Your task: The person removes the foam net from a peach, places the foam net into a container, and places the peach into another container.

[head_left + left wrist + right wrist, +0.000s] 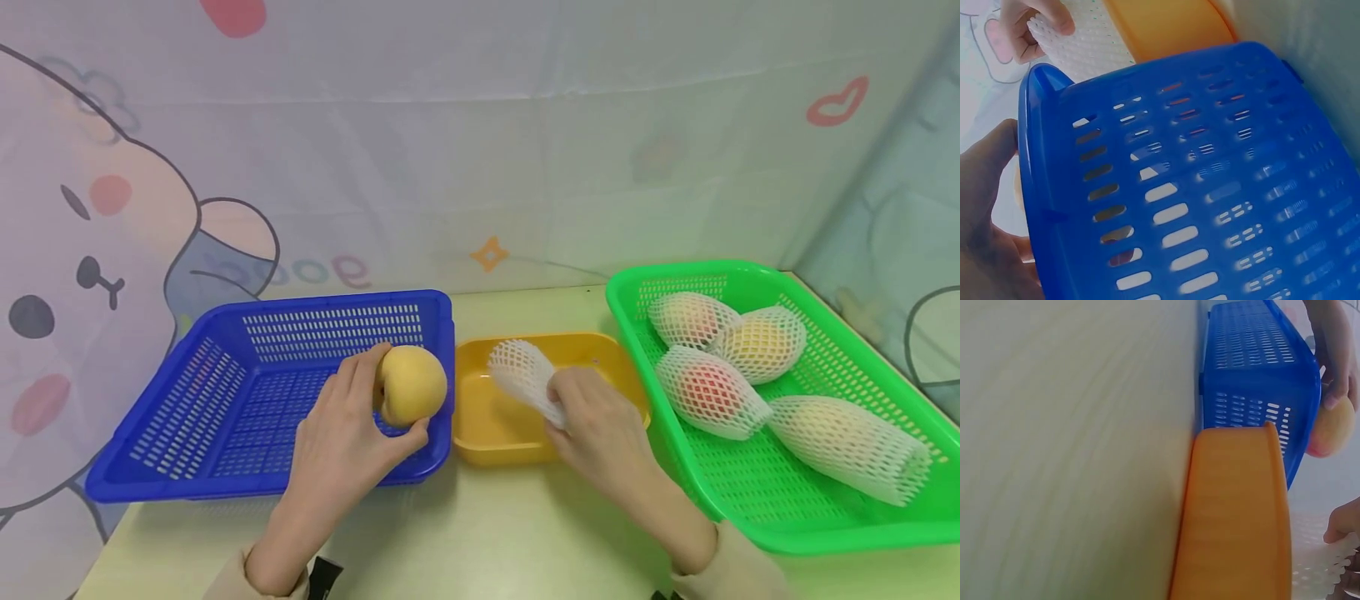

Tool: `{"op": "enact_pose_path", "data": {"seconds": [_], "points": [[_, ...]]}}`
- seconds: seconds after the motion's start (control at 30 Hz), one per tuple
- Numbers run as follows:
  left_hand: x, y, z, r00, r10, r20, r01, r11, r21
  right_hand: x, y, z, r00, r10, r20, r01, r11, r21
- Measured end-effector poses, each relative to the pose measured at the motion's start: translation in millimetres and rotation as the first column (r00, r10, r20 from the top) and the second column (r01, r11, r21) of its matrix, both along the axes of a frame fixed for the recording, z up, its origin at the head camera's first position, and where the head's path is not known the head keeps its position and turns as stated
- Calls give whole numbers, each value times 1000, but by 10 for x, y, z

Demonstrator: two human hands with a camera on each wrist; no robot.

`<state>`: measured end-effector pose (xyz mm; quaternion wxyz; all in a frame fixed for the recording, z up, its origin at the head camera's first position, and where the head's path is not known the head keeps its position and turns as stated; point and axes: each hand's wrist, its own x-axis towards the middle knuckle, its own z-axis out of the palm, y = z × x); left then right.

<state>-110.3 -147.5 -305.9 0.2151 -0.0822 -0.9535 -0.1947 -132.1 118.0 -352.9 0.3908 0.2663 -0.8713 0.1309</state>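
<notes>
A yellow peach (414, 385) with a reddish side, bare of any net, is gripped by my left hand (341, 421) above the right end of the blue basket (247, 487). My right hand (600, 421) pinches a white foam fruit net (517, 371) above the orange tray (498, 456). The net looks limp, with no fruit visible in it. In the left wrist view, the basket's slotted wall hides most of the peach, while the right hand's fingers show on the foam net (1088, 37). The right wrist view shows the peach (1333, 428) just beyond the basket's rim.
At the right stands a green basket (705, 492) with several fruits in white foam nets (708, 392). The orange tray sits between the two baskets on a pale wooden table (495, 533). A printed cloth (480, 150) hangs behind them.
</notes>
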Motion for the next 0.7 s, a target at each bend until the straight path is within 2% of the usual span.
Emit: {"op": "enact_pose_path", "data": {"seconds": [0.1, 0.4, 0.7], "points": [[-6, -11, -1, 1000, 12, 12, -12, 1000, -4, -36, -25, -32, 1000, -2, 17, 2, 1000, -9], [-54, -37, -18, 992, 59, 111, -57, 998, -18, -126, -86, -73, 998, -8, 67, 9, 1000, -22], [-109, -77, -98, 982, 75, 175, -69, 997, -42, -205, -141, -114, 997, -26, 73, 27, 1000, -12]]}}
